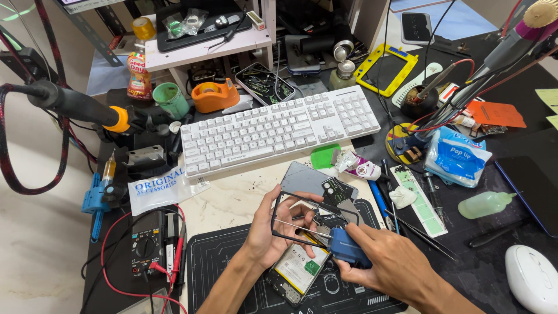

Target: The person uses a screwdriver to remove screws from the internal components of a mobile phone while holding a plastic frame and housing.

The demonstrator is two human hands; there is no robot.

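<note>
On the cluttered counter (232,203), a white keyboard (279,131) lies far of the dark work mat (232,267), where an opened phone (299,264) rests near centre. The left hand (273,229) has its grip closed on the phone's black frame (290,218). Just right, the right hand (389,261) grips a blue-handled screwdriver (346,247), its thin shaft pointing left across the frame.

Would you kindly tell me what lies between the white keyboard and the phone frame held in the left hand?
In the head view, a grey phone back cover lies on the bare table between the keyboard and the frame in the left hand.
</note>
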